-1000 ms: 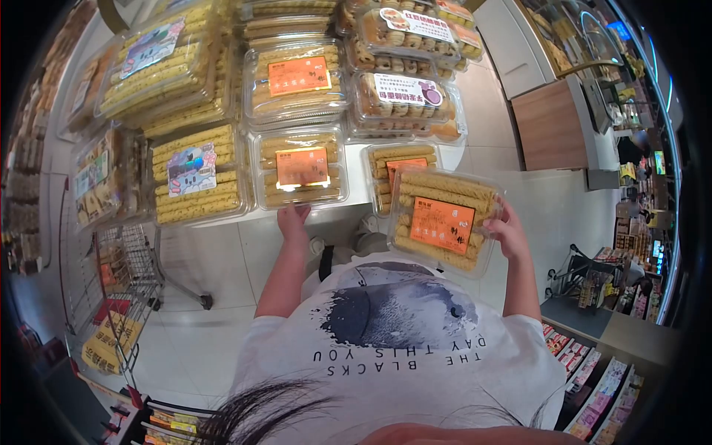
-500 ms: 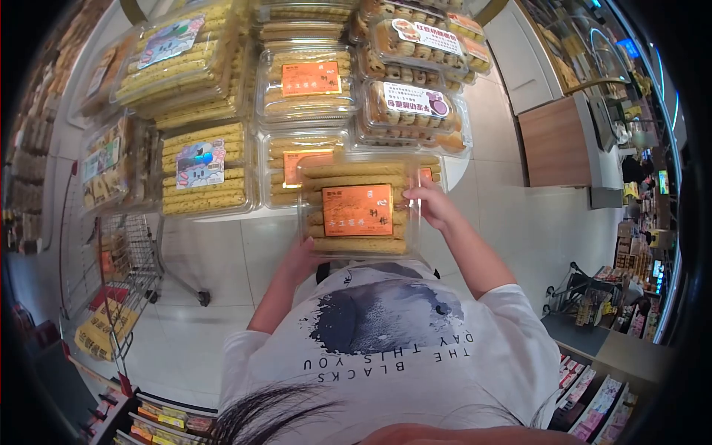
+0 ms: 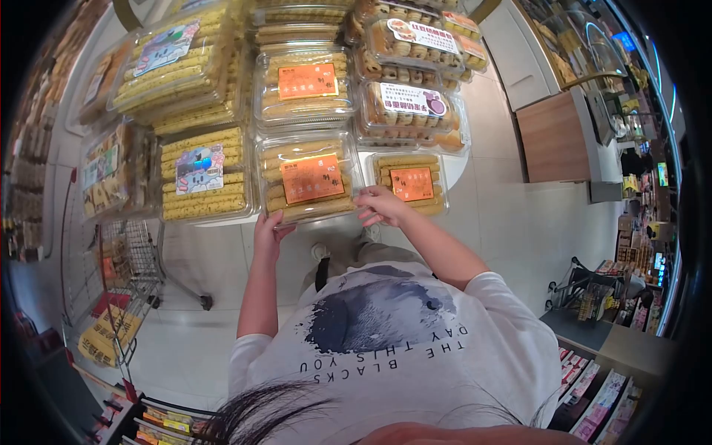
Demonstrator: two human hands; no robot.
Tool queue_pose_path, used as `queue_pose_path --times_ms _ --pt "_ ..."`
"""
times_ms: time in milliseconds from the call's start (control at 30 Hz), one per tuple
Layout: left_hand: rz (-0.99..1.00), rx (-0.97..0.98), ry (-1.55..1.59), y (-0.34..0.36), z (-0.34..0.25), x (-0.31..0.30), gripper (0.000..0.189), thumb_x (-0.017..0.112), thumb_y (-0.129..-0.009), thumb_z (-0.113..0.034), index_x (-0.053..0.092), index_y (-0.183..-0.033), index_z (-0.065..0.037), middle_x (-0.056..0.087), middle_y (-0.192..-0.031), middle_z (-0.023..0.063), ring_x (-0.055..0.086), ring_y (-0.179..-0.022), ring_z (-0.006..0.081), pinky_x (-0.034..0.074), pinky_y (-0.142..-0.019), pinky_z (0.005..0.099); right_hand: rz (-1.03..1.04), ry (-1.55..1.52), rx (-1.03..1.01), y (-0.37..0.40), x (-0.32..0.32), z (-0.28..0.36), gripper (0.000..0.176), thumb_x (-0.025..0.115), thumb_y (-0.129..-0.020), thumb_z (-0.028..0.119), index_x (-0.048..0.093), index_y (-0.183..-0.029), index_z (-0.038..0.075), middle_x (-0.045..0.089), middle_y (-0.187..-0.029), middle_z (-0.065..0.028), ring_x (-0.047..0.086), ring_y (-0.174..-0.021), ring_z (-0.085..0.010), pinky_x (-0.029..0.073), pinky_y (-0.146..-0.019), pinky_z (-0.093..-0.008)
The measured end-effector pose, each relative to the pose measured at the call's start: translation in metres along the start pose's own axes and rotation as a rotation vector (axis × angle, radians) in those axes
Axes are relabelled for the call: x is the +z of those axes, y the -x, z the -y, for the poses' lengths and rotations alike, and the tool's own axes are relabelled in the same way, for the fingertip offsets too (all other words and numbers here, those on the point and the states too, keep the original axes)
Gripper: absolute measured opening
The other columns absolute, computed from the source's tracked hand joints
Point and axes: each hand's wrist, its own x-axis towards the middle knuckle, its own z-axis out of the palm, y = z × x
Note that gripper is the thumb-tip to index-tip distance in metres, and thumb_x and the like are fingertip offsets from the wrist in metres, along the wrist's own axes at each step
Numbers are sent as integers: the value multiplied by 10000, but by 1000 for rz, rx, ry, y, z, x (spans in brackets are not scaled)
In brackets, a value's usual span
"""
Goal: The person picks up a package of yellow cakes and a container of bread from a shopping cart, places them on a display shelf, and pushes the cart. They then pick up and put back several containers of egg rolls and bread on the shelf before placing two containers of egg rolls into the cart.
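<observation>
A clear plastic box of egg rolls with an orange label [image 3: 310, 178] lies at the front edge of the display table, slightly tilted. My left hand [image 3: 271, 231] grips its near left corner, thumb on the rim. At its near right corner is my right hand [image 3: 380, 206], thumb and index finger at the rim and the other fingers loosely curled. A smaller box with an orange label [image 3: 409, 184] sits just right of it. To the left rests a box of seeded rolls with a blue-and-white label [image 3: 202, 174].
Stacked roll boxes [image 3: 304, 83] and bun boxes [image 3: 411, 107] stand behind. A shopping cart [image 3: 126, 259] with a yellow bag [image 3: 110, 335] is at the left. A wooden-sided counter [image 3: 556, 137] stands at the right, and low shelves [image 3: 167, 423] are at the bottom.
Both hands have moved forward and left with the orange-labelled box, from in front of my body onto the table's front edge. The smaller box at the right is now uncovered.
</observation>
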Motion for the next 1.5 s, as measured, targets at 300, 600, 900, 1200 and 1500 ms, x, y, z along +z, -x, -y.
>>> queue_pose_path --times_ms 300,600,900,1200,1500 --pt "-262 38 87 -32 5 0 335 547 -803 -221 486 -1033 15 524 -987 110 533 -878 203 469 -745 348 62 -379 -165 -26 20 -27 656 586 -748 76 208 -1266 -63 510 -1024 -156 554 -876 -224 487 -754 -326" --pt "-629 18 -382 -8 38 26 661 550 -755 -286 267 -1234 71 421 -1168 188 457 -994 249 383 -838 341 -7 244 -303 9 -38 -93 622 629 -726 172 352 -1263 26 499 -1150 -126 521 -973 -203 432 -800 -313" --pt "54 -339 -768 4 132 76 394 384 -858 -323 586 -1038 -36 508 -1151 176 426 -1118 279 304 -926 320 -237 -124 451 96 -191 -280 418 541 -801 289 522 -1088 -14 588 -973 -97 552 -857 -169 440 -725 -265" --pt "122 -337 -825 -51 165 163 585 604 -763 -331 359 -1203 -34 505 -1012 116 500 -939 197 436 -734 321 -670 -104 -53 76 -241 -183 529 574 -760 357 492 -1110 -31 553 -1013 -131 529 -919 -212 431 -755 -310" --pt "-26 -189 -886 -55 193 164 446 643 -736 -304 441 -1012 -17 519 -858 77 516 -771 146 442 -600 276 -146 -366 75 -3 -250 -129 559 630 -751 256 377 -1194 26 495 -1081 -105 504 -975 -235 410 -841 -463"
